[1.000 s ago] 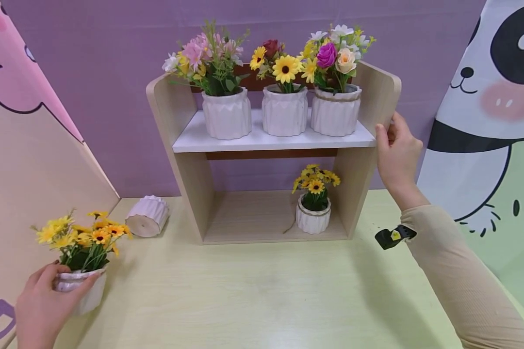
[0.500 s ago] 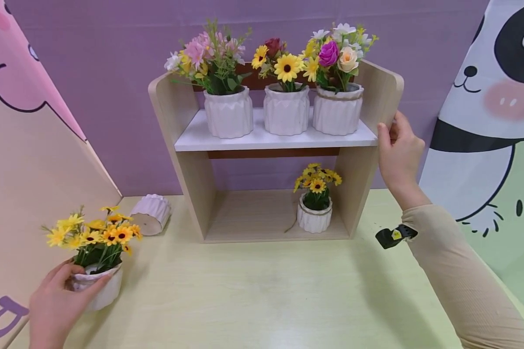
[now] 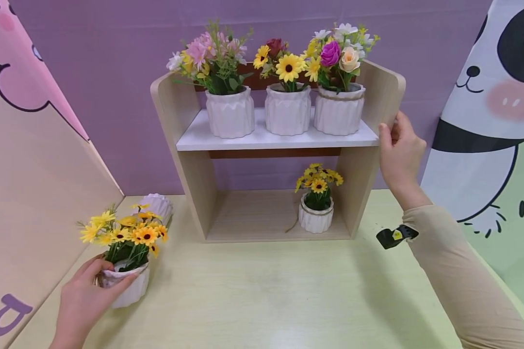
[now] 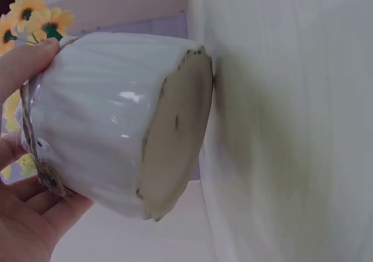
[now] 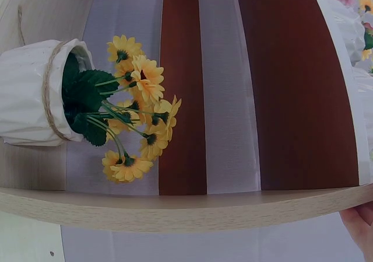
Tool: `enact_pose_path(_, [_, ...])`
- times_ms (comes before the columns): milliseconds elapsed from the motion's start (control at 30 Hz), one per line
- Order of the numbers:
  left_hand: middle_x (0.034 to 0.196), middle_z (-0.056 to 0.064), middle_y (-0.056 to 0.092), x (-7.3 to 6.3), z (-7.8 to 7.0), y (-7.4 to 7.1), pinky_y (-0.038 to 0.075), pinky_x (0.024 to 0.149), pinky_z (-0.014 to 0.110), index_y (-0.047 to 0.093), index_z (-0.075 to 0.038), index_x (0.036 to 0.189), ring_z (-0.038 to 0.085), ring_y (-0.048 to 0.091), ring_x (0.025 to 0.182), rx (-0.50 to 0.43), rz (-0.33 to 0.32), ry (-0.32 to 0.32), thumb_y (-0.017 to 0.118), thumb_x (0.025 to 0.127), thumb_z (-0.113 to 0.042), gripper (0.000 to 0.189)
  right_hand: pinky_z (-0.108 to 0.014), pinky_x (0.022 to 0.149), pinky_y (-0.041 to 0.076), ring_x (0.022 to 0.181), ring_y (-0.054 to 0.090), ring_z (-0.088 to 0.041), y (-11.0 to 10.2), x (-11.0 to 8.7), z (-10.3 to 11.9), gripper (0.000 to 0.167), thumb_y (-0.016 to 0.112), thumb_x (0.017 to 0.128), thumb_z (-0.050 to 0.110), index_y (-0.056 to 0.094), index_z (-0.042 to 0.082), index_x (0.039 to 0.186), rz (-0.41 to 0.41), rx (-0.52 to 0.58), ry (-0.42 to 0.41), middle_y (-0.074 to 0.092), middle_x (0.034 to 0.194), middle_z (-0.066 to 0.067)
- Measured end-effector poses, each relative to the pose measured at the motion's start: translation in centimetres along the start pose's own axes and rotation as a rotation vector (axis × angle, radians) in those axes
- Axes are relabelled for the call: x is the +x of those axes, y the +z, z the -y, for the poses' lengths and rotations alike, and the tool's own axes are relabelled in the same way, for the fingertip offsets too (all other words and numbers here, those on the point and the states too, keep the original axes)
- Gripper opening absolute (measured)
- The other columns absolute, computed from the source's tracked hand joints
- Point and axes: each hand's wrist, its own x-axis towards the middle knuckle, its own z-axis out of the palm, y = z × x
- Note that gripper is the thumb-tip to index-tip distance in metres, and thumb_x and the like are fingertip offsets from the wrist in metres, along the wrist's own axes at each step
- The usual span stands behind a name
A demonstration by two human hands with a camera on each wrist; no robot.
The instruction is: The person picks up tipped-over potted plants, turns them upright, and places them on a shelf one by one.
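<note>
My left hand (image 3: 87, 291) grips the rim of a white flowerpot (image 3: 133, 288) planted with yellow flowers, at the left of the table. In the left wrist view the flowerpot (image 4: 111, 116) has twine round its neck, and its underside shows, tilted off the tabletop. My right hand (image 3: 401, 150) holds the right side panel of a two-tier wooden shelf (image 3: 277, 141) between thumb and fingers. Three white pots of mixed flowers (image 3: 230, 114) stand on the upper tier. Below, at the right, stands a smaller pot of yellow flowers (image 3: 316, 218), also seen as a twine-tied pot (image 5: 35, 93) in the right wrist view.
Behind the held pot's flowers a white pot (image 3: 157, 206) lies on its side, partly hidden. A purple cloth (image 3: 91, 58) hangs at the back, with cartoon panels (image 3: 476, 145) at both sides. Pale tabletop (image 3: 244, 291) spreads before the shelf.
My left hand has carried the pot of yellow flowers rightward, so its blooms now overlap the lying pot. My right hand keeps its hold on the shelf's side.
</note>
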Motion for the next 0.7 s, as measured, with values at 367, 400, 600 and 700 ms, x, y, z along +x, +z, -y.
enact_pose_path(367, [0.081,0.000,0.063,0.2,-1.9,1.2,0.031,0.046,0.019,0.053,-0.021,0.068,-0.002,0.044,0.059,-0.046,-0.046,0.140,0.086,0.053,-0.032,0.038,-0.006,0.065,0.036,0.083,0.063,-0.020,0.1,0.1,-0.2,0.036,0.047,0.093,0.031,0.056,0.009,0.121,-0.014,-0.005,-0.018,0.067,0.102,-0.013])
enact_pose_path(400, [0.083,0.001,0.064,0.2,-2.1,1.3,0.031,0.046,0.018,0.053,-0.021,0.068,-0.001,0.045,0.061,-0.059,-0.041,0.150,0.086,0.053,-0.031,0.038,-0.006,0.066,0.036,0.083,0.063,-0.020,0.1,0.1,-0.2,0.036,0.047,0.093,0.031,0.056,0.010,0.121,-0.012,-0.008,-0.016,0.067,0.102,-0.013])
enact_pose_path(600, [0.087,-0.001,0.063,0.1,-3.5,2.2,0.030,0.048,0.013,0.052,-0.021,0.068,-0.003,0.043,0.065,-0.121,-0.008,0.221,0.086,0.053,-0.027,0.038,-0.008,0.065,0.035,0.080,0.060,-0.019,0.0,0.0,-0.2,0.036,0.046,0.093,0.030,0.055,0.010,0.120,-0.009,-0.020,-0.011,0.068,0.100,-0.013])
enact_pose_path(700, [0.091,0.000,0.063,0.0,-4.1,2.5,0.031,0.048,0.013,0.052,-0.022,0.069,-0.002,0.044,0.067,-0.131,0.008,0.243,0.086,0.053,-0.027,0.039,-0.008,0.064,0.035,0.080,0.061,-0.020,0.0,0.0,-0.1,0.036,0.046,0.093,0.030,0.055,0.009,0.121,-0.009,-0.022,-0.016,0.068,0.100,-0.014])
